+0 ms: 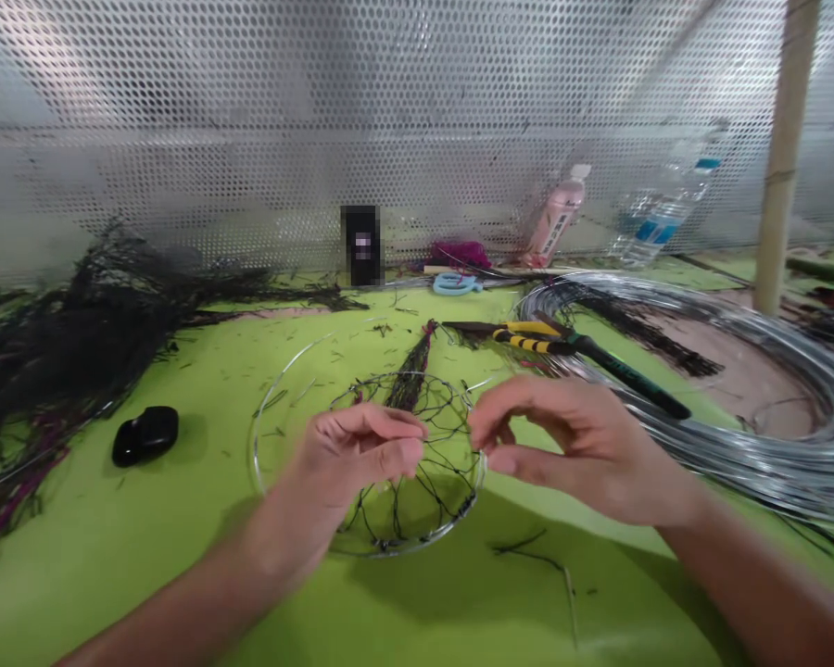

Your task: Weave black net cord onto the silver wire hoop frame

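Note:
A silver wire ring strung with black netting is in the middle, over the green tabletop. The net gathers into a dark bundle toward its far side. My right hand pinches at the ring's right edge, thumb and forefinger closed on it. Over the ring's left part, my left hand has thumb and forefinger pressed together; whatever is between them is too fine to make out. A second thin wire arc curves to the left, partly behind my left wrist.
Yellow-and-black pliers and a dark green-handled tool lie beside a large wire coil. Black netting is heaped at left near a black case. Two bottles, light-blue scissors handles and a pole stand farther back.

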Demonstrator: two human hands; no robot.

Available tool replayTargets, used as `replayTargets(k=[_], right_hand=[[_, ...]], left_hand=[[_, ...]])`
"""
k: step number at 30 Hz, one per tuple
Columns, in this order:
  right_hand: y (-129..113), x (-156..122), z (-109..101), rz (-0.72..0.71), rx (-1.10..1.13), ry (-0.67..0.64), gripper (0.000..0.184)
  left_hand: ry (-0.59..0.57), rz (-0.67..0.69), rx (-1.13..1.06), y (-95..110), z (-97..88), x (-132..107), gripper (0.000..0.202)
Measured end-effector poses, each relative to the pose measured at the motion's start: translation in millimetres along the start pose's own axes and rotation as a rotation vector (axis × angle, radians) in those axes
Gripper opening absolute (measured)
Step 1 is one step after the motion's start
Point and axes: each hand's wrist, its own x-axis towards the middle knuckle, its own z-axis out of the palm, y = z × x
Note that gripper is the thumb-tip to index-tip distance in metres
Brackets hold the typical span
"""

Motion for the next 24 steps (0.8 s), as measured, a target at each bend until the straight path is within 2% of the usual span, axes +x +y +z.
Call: replayTargets(k=[2,7,9,10,12,14,15,18,22,24], right_hand=[[-5.1,-1.0,14.3,-0.006,0.188,0.059,0.006],[-3.1,-8.4,28.7,0.027,0.381,0.065,0.021],[-2.0,-9.6,29.3,0.07,0.408,0.112,0.021],[-1.4,-9.3,29.0,0.094,0.432,0.14,0.021],[0.1,-7.6,27.4,0.129,0.463,0.207,0.017],[2.8,-4.9,24.6,0.144,0.454,0.292,0.011],[4.4,-3.6,23.1,0.145,0.448,0.313,0.009],[8.1,-1.4,20.7,0.184,0.456,0.255,0.007],[7.7,-1.2,24.2,0.273,0.441,0.107,0.009],[6.8,-0.5,26.3,0.294,0.436,0.064,0.008]], left_hand=[[-0.012,-0.044,-0.047,-2.2,4.9,-2.3,0.014],[-0.103,-0.117,-0.143,-9.8,8.9,-6.4,0.01],[-0.141,-0.117,-0.001,-10.0,1.4,-8.6,0.004],[-0.16,-0.097,0.125,-9.1,-5.5,-10.2,0.008],[-0.215,0.025,0.561,-6.2,-25.0,-14.3,0.032],[-0.325,0.248,0.898,-3.4,-47.3,-18.4,0.025],[-0.397,0.305,1.008,-2.6,-57.3,-19.8,0.02],[-0.531,0.414,1.189,-4.2,-73.7,-21.1,0.029],[-0.647,0.511,1.213,-11.0,-68.1,-18.9,0.025],[-0.65,0.551,1.197,-13.0,-63.1,-17.9,0.015]])
